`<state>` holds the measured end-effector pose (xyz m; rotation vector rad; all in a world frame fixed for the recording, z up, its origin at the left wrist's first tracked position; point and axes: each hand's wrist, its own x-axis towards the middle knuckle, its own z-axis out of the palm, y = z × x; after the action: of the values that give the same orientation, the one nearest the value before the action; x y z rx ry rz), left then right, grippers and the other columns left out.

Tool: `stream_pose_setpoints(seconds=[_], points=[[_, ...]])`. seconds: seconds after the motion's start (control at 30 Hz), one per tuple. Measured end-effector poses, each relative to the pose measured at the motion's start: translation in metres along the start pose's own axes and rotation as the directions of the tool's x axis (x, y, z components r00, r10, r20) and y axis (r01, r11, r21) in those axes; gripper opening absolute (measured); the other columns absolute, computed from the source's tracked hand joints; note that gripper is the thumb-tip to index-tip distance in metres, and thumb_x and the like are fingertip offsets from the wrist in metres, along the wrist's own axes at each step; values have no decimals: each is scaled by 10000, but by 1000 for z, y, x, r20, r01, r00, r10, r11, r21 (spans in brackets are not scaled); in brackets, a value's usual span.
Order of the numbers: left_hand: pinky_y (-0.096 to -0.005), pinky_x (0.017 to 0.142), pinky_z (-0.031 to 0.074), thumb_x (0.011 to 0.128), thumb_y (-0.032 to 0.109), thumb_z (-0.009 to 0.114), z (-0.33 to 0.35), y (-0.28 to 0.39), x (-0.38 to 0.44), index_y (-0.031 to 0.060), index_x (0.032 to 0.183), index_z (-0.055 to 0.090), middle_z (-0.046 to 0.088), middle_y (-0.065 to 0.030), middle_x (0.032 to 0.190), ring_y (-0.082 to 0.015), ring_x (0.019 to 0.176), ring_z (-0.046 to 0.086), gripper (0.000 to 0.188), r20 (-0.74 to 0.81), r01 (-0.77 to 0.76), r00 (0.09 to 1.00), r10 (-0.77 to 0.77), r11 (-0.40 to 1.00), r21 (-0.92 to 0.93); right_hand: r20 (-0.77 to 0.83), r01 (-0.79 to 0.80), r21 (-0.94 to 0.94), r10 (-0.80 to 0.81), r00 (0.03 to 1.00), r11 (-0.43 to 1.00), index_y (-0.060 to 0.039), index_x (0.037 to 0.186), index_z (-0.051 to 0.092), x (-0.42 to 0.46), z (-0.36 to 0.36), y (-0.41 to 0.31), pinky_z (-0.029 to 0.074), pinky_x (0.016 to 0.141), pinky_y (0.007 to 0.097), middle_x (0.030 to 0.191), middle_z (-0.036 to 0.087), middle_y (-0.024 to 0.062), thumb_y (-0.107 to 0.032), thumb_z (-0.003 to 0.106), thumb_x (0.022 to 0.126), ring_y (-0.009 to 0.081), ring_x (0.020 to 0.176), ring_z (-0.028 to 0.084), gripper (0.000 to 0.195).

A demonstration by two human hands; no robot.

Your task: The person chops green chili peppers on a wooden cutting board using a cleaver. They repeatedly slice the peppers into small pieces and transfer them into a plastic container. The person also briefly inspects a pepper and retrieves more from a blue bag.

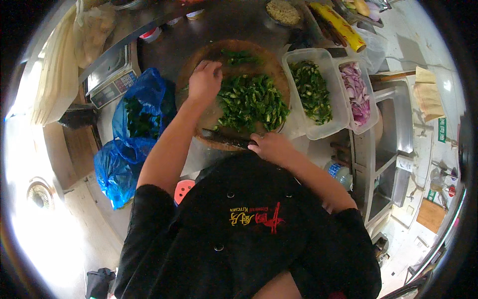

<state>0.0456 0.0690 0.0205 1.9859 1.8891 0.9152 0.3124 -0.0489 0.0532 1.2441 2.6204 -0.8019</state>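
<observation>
My right hand (270, 147) grips the handle of a dark-bladed kitchen knife (224, 138), which lies low along the near edge of a round wooden chopping board (203, 52). A heap of chopped green vegetable, apparently chilli pepper (254, 102), covers the board's middle, just beyond the blade. A smaller bunch of greens (241, 57) rests toward the far edge. Over the left part of the board is my left hand (206, 80), its fingers bent beside the heap. Whether anything is between those fingers cannot be made out.
Right of the board stand a plastic tub (338, 93) of chopped greens and one of sliced red onion (356, 91). A blue plastic bag (143, 84) with leafy greens and a weighing scale (115, 80) are at left. A bowl (283, 13) stands at the back; metal sinks (403, 116) lie farther right.
</observation>
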Motion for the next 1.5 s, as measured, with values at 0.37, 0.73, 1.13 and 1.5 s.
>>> stream_pose_setpoints(seconds=[0.37, 0.73, 1.13, 1.5], points=[[-438, 914, 541, 885, 113, 639, 46, 17, 59, 107, 1267, 619, 632, -172, 1188, -359, 1073, 642, 383, 300, 92, 941, -160, 969, 227, -119, -188, 110, 201, 972, 976, -69, 1168, 617, 0, 6, 14, 525, 602, 517, 713, 667, 171, -454, 570, 954, 389, 694, 667, 443], [-341, 823, 551, 811, 156, 737, -40, 21, -115, 73, 1043, 736, 715, -132, 1010, -240, 910, 707, 247, 261, 510, 858, -443, 799, -318, -66, -206, 188, 222, 973, 960, -28, 1229, 586, 10, 4, 29, 544, 730, 535, 849, 692, 233, -424, 600, 943, 439, 825, 674, 488], [-443, 755, 552, 850, 184, 720, -4, 17, -178, 65, 945, 704, 676, -126, 989, -369, 875, 669, 153, 44, 267, 963, -264, 962, -63, -46, -189, 20, 190, 981, 982, -23, 1245, 574, -24, -10, -1, 500, 619, 522, 748, 660, 220, -372, 547, 987, 427, 699, 649, 435], [-430, 758, 560, 835, 133, 714, 4, 5, -184, 76, 939, 709, 668, -102, 1016, -332, 918, 668, 119, 3, 78, 997, -77, 996, -52, 54, -159, -2, 159, 986, 987, -49, 1279, 549, 7, -17, -4, 523, 665, 528, 779, 672, 228, -382, 516, 1001, 424, 744, 662, 435]])
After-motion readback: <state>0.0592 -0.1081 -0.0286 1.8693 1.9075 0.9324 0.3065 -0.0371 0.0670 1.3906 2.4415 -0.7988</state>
